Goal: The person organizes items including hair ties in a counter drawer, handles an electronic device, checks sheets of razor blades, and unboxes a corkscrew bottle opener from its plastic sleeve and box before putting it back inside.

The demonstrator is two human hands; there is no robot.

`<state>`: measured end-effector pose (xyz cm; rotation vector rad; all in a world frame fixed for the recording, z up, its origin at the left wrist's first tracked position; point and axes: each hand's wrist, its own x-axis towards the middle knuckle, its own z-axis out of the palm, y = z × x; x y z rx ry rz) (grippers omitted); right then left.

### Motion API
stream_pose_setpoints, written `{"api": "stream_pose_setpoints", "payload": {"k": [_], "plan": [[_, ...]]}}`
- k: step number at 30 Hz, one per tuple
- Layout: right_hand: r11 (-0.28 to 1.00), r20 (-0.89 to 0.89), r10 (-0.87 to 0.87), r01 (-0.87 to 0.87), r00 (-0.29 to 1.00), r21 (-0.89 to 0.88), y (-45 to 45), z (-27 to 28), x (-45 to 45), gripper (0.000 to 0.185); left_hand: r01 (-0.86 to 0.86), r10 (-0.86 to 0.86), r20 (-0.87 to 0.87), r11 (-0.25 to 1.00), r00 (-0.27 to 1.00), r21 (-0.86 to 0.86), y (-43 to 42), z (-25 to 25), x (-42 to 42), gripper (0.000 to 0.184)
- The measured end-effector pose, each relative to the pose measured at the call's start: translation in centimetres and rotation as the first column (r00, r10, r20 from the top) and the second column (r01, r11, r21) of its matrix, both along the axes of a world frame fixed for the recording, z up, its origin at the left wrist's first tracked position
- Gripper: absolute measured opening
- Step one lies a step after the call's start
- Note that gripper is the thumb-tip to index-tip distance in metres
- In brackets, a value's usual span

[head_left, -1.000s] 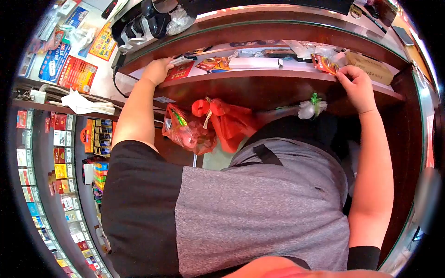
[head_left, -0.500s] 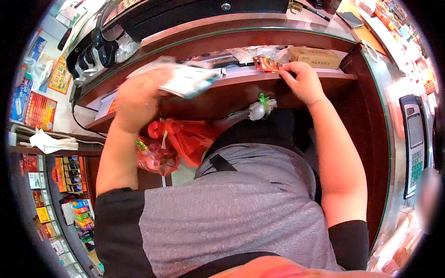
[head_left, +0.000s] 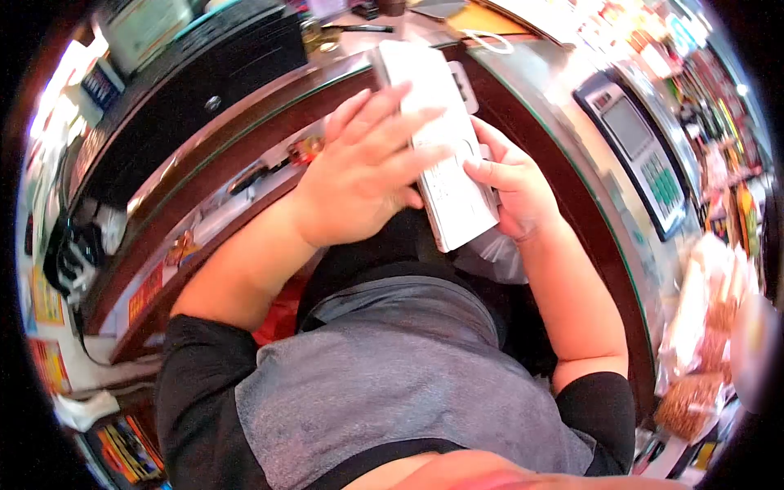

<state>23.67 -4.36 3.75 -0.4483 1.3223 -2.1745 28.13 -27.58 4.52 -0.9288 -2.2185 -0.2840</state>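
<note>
My right hand [head_left: 510, 184] grips a flat white pack or stack of sheets [head_left: 457, 192] by its right side, thumb on the front face. The pack stands tilted, with faint print on it, and I cannot tell exactly what it is. A tab with a dark hole [head_left: 464, 86] juts out behind its upper right edge. My left hand [head_left: 367, 163] lies across the pack's left side, fingers spread and smeared by motion.
A wooden counter shelf [head_left: 220, 204] curves ahead, with a small red packet [head_left: 306, 150] on it. A black cash drawer [head_left: 188, 114] sits at upper left. On the glass counter at right is a keypad device [head_left: 641, 155], with bagged goods [head_left: 694, 404] nearer me.
My view and body have turned right. The white pack has come from my left hand over the shelf into my right hand, which has left the small red packet. My left fingers are now spread.
</note>
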Motion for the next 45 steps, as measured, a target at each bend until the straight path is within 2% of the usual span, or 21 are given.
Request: {"api": "stream_pose_setpoints", "payload": {"k": [2, 4, 5, 6, 8, 10, 14, 15, 18, 20, 22, 26, 28, 29, 30, 36, 38, 39, 40, 42, 45], "plan": [[0.985, 0.005, -0.142, 0.142, 0.990, -0.100, 0.8, -0.5, 0.8, 0.075, 0.230, -0.312, 0.126, 0.869, 0.942, 0.438, 0.9, -1.9, -1.5, 0.074], [0.941, -0.002, -0.307, 0.304, 0.952, -0.149, 1.3, -2.3, 2.9, 0.075, 0.035, -0.663, 0.342, 0.486, 0.667, 0.873, 3.2, -5.4, -0.8, 0.081], [0.933, 0.007, -0.335, 0.333, 0.942, -0.138, 1.6, -4.1, 3.7, 0.075, 0.003, -0.836, 0.242, 0.280, 0.493, 0.960, 4.7, -7.2, -0.6, 0.080], [0.941, 0.057, -0.313, 0.318, 0.948, -0.119, 1.9, -5.1, 4.7, 0.074, -0.079, -0.889, 0.284, 0.275, 0.358, 0.958, 5.1, -8.0, -0.2, 0.072], [0.930, 0.135, -0.361, 0.367, 0.923, -0.019, 2.1, -6.7, 6.3, 0.071, -0.472, -0.975, 0.203, 0.139, 0.086, 0.871, 6.5, -9.6, 1.2, 0.068], [0.910, 0.054, -0.400, 0.388, 0.915, 0.148, 2.6, -7.7, 7.1, 0.072, -0.364, -0.945, 0.305, 0.243, 0.122, 0.899, 7.3, -11.7, 1.8, 0.065], [0.817, -0.215, -0.413, 0.464, 0.885, 0.341, 3.9, -10.4, 7.4, 0.079, -0.366, -0.927, 0.375, 0.344, 0.013, 0.864, 8.5, -13.1, 2.3, 0.077], [0.698, -0.303, -0.379, 0.485, 0.874, 0.526, 4.3, -10.1, 7.4, 0.085, -0.356, -0.907, 0.420, 0.385, 0.022, 0.851, 8.6, -13.2, 2.3, 0.080], [0.770, -0.214, -0.296, 0.365, 0.931, 0.523, 4.7, -9.8, 7.7, 0.114, -0.297, -0.897, 0.428, 0.382, 0.109, 0.875, 9.9, -12.8, 2.7, 0.097], [0.799, -0.204, -0.300, 0.362, 0.932, 0.480, 4.3, -10.8, 7.3, 0.121, -0.160, -0.862, 0.457, 0.430, 0.221, 0.888, 10.2, -13.4, 2.2, 0.097], [0.686, -0.277, -0.346, 0.443, 0.896, 0.577, 3.6, -10.8, 7.0, 0.115, -0.019, -0.846, 0.406, 0.427, 0.346, 0.904, 10.5, -13.4, 1.5, 0.093], [0.775, -0.141, -0.304, 0.331, 0.942, 0.538, 2.9, -9.6, 6.7, 0.102, 0.043, -0.782, 0.418, 0.490, 0.463, 0.870, 10.9, -14.6, 1.0, 0.108], [0.805, -0.145, -0.270, 0.306, 0.952, 0.509, 2.5, -9.5, 6.6, 0.098, 0.106, -0.657, 0.438, 0.618, 0.614, 0.779, 10.7, -15.1, 1.9, 0.119], [0.824, -0.154, -0.231, 0.277, 0.961, 0.494, 2.9, -10.3, 5.9, 0.096, 0.069, -0.681, 0.441, 0.584, 0.584, 0.809, 10.4, -14.9, 1.9, 0.117], [0.863, -0.127, -0.223, 0.256, 0.967, 0.435, 2.8, -10.8, 5.8, 0.108, 0.039, -0.704, 0.432, 0.545, 0.564, 0.838, 10.1, -14.5, 2.4, 0.114], [0.946, -0.017, -0.115, 0.115, 0.993, 0.302, 2.3, -10.8, 5.5, 0.092, -0.069, -0.702, 0.464, 0.512, 0.541, 0.856, 8.2, -15.2, 2.8, 0.115], [0.951, 0.035, -0.130, 0.114, 0.991, 0.289, 2.3, -10.7, 5.2, 0.077, -0.255, -0.887, 0.377, 0.312, 0.268, 0.915, 6.8, -14.2, 2.9, 0.112], [0.948, 0.034, -0.138, 0.122, 0.990, 0.293, 2.1, -10.6, 5.2, 0.076, -0.245, -0.859, 0.438, 0.379, 0.267, 0.892, 6.0, -13.6, 2.9, 0.111], [0.944, 0.033, -0.151, 0.134, 0.988, 0.301, 1.9, -10.4, 5.2, 0.075, -0.187, -0.854, 0.404, 0.360, 0.329, 0.914, 6.4, -14.5, 2.8, 0.104], [0.903, 0.004, -0.250, 0.231, 0.968, 0.363, 2.0, -11.3, 5.5, 0.071, -0.177, -0.929, 0.230, 0.184, 0.290, 0.967, 7.6, -15.7, 2.6, 0.088], [0.867, 0.010, -0.345, 0.314, 0.939, 0.386, -0.1, -10.8, 5.8, 0.062, -0.449, -0.981, 0.124, 0.045, 0.148, 0.892, 5.4, -15.7, 2.7, 0.061]]}}
